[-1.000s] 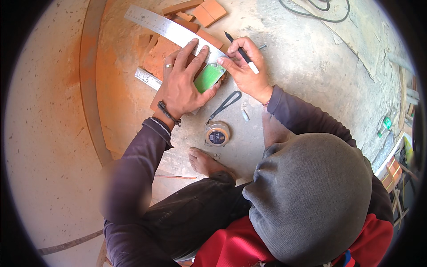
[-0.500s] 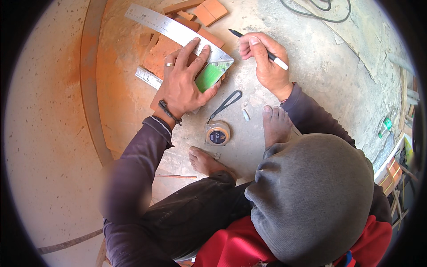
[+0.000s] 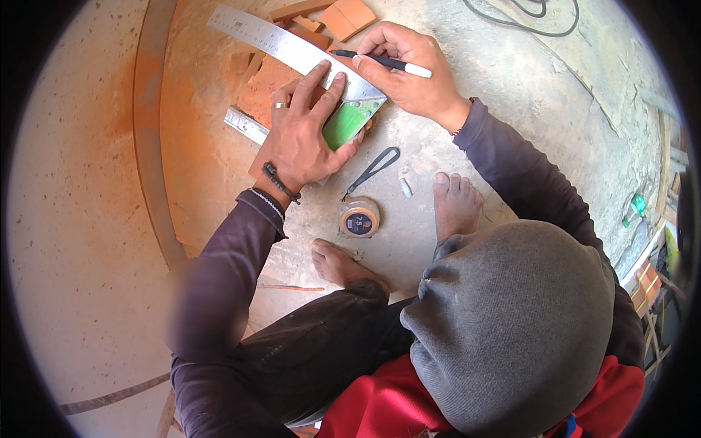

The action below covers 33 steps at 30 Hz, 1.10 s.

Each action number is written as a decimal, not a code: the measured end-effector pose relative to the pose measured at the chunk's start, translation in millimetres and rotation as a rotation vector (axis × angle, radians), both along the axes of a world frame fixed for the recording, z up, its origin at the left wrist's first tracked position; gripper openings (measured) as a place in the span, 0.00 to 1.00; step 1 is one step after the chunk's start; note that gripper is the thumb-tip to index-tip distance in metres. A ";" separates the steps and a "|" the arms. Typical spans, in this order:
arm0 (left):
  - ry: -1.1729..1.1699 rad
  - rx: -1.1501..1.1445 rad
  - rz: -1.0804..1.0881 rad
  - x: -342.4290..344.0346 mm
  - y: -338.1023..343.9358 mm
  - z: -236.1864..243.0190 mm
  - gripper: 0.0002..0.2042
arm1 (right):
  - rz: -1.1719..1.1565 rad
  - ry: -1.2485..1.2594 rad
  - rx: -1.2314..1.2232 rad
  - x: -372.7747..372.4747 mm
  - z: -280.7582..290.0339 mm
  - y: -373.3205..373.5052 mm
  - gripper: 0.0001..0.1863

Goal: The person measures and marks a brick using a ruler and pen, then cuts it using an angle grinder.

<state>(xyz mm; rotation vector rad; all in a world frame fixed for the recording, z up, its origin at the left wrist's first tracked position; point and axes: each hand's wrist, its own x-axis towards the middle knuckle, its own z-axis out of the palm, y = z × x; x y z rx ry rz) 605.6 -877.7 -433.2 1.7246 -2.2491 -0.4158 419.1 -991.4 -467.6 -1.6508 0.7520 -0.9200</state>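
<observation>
My left hand clamps a try square with a metal blade and green stock over an orange brick tile. Two fingertips press on the blade, while the thumb wraps against the green part. Closed around a black marker with a white end, my right hand is at the blade's far edge. The marker's tip points left, beside that edge; whether it touches the tile cannot be told. Much of the tile is hidden beneath the square and left hand.
A tape measure with a black strap lies on the concrete floor between my feet, near a small pale stub. More orange tile pieces lie beyond the square. A metal strip is left of my hand, and a cable curls far right.
My right hand has moved left and away from me with the marker, bringing its tip to the blade's far edge. The left hand and square have stayed put.
</observation>
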 end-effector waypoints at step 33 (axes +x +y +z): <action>0.007 -0.026 0.011 2.0 2.9 -7.0 0.38 | 0.234 0.183 -0.094 -13.3 23.9 -20.1 0.06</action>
